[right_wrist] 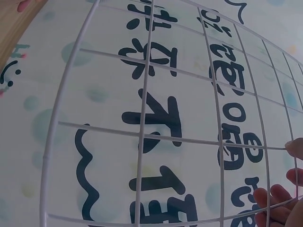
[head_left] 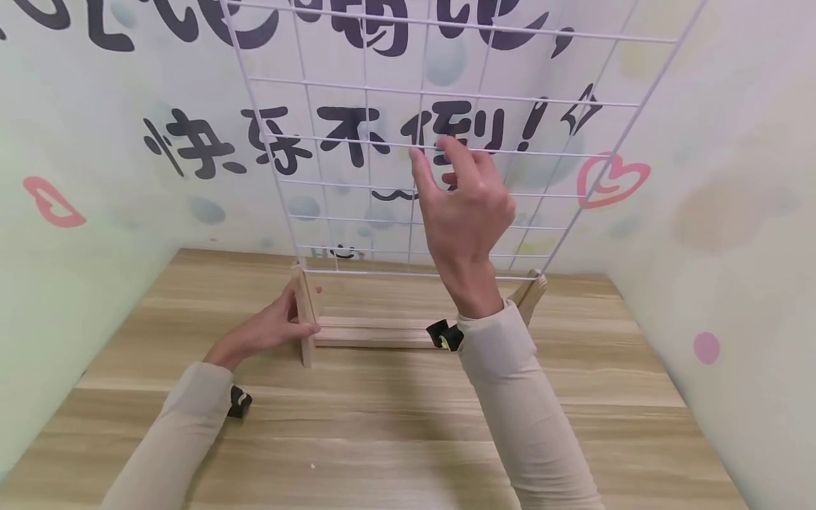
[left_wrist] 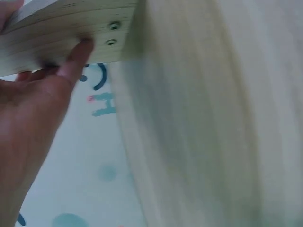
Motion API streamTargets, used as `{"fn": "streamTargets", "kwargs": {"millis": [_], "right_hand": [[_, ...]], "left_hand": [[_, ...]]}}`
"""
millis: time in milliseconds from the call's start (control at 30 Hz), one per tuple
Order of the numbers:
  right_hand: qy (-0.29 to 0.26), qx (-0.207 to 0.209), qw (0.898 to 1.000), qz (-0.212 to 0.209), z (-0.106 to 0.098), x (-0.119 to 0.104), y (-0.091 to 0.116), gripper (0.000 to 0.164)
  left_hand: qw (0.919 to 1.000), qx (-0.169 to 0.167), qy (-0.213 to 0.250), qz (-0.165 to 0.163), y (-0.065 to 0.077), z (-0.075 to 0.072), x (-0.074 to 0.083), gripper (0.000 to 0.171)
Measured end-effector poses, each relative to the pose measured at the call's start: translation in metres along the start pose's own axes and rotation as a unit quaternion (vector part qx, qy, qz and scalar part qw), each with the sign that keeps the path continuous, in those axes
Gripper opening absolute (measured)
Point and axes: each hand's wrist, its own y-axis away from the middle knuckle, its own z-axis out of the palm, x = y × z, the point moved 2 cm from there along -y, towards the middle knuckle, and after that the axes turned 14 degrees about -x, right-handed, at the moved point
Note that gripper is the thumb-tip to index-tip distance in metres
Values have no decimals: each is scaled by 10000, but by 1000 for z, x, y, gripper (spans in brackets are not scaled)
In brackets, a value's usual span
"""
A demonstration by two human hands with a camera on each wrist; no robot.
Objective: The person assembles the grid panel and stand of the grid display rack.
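A white wire grid panel (head_left: 408, 188) stands upright with its lower edge at a wooden stand (head_left: 372, 333). My right hand (head_left: 468, 209) holds the grid near its middle; in the right wrist view, the thumb (right_wrist: 294, 147) and curled fingers (right_wrist: 279, 208) are at its wires. At the stand's left side, my left hand (head_left: 274, 326) grips the wooden upright (head_left: 307, 319), the thumb across its front edge and the fingers at its back. Two screw heads (left_wrist: 113, 33) show in that wood in the left wrist view. The right upright (head_left: 529, 294) is partly behind my right forearm.
The stand rests on a wood-grain table (head_left: 357, 439). Behind it rises a white wall (head_left: 210, 156) with black lettering, and side walls (head_left: 733, 248) close in on the left and right. Both wrists carry a black strap piece (head_left: 239, 402).
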Motion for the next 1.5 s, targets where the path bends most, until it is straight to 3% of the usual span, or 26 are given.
{"fn": "streamTargets", "kwargs": {"millis": [133,267,367,433,600,700,833,933,1033,1267,1500], "right_hand": [[37,-8,10000,8,2,2,0,31],[56,-69,9999,72,3,4,2,31],[69,-123,9999,77,4,5,3,33],[60,-161,9998,72,5,5,5,33],[61,-241,9997,83,6,6,7,32],[70,-267,9996,77,7,6,9,30],[57,-282,9996,71,8,5,12,30],[53,-275,9996,51,8,5,13,31],[48,-285,9996,38,8,6,14,31],[49,-299,9995,64,7,7,14,33],[96,-395,9991,103,10,9,20,32]], "left_hand": [[9995,-92,-309,-24,3,-8,14,92],[9988,350,-328,55,11,-23,40,74],[9940,988,-168,446,18,-36,66,59],[9872,1307,-104,903,21,-41,85,53],[9638,1811,30,1956,25,-44,122,42],[9515,1972,365,2334,24,-45,137,40],[9356,2043,840,2754,21,-47,150,37],[9287,2076,1007,2903,20,-49,157,36],[9246,2092,1175,2959,19,-48,165,35],[9231,2230,1364,2821,14,-48,184,38],[9033,2118,2064,3108,10,-49,185,35]]}}
